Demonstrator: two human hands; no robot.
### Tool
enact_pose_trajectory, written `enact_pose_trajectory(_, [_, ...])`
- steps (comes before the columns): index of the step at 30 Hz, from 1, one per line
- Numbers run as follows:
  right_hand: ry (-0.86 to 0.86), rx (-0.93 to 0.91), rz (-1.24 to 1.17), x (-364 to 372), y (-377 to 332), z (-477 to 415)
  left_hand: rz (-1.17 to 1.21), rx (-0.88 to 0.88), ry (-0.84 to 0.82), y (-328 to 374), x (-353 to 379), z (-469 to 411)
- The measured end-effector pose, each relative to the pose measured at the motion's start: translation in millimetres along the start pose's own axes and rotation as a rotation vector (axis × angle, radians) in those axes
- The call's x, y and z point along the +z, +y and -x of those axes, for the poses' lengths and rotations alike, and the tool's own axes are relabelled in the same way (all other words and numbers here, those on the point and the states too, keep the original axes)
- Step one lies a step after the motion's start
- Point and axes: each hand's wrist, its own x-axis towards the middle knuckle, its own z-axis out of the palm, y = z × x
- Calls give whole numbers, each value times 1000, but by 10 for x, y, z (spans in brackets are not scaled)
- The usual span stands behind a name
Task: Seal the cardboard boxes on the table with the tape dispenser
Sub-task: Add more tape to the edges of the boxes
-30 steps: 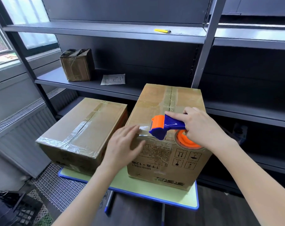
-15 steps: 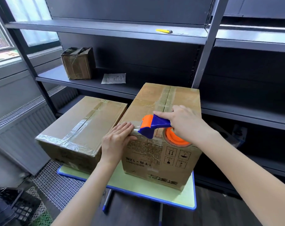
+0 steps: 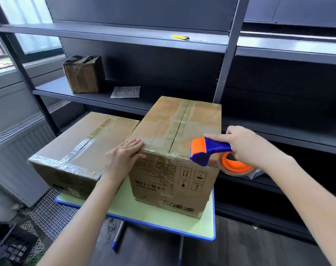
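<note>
Two cardboard boxes stand on a small green table. The taller box on the right has clear tape along its top seam and a fresh strip along its near top edge. My left hand lies flat on that box's near left corner, fingers straight, pressing the tape down. My right hand grips the blue and orange tape dispenser at the box's near right corner, its roll hanging off the box's right side. The flatter box on the left is taped along its top.
Dark metal shelving stands right behind the table. On it sit a small worn cardboard box, a paper sachet and a yellow utility knife. A radiator and window are on the left, a black crate on the floor.
My right hand has drawn the dispenser rightward along the near top edge to the right corner, laying tape. My left hand has slid up onto the left corner and flattened.
</note>
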Motion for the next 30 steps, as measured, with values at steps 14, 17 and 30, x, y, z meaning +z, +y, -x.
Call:
enact_pose_trajectory(14, [44,13,-139,201,134,69,-133,325,-32,993,409,100])
enact_pose_trajectory(17, [97,-8,-88,209,82,68,4,393,-14,1175,508,111])
enact_pose_trajectory(30, [105,-67,-69,192,-38,-126,80,363,53,927,487,16])
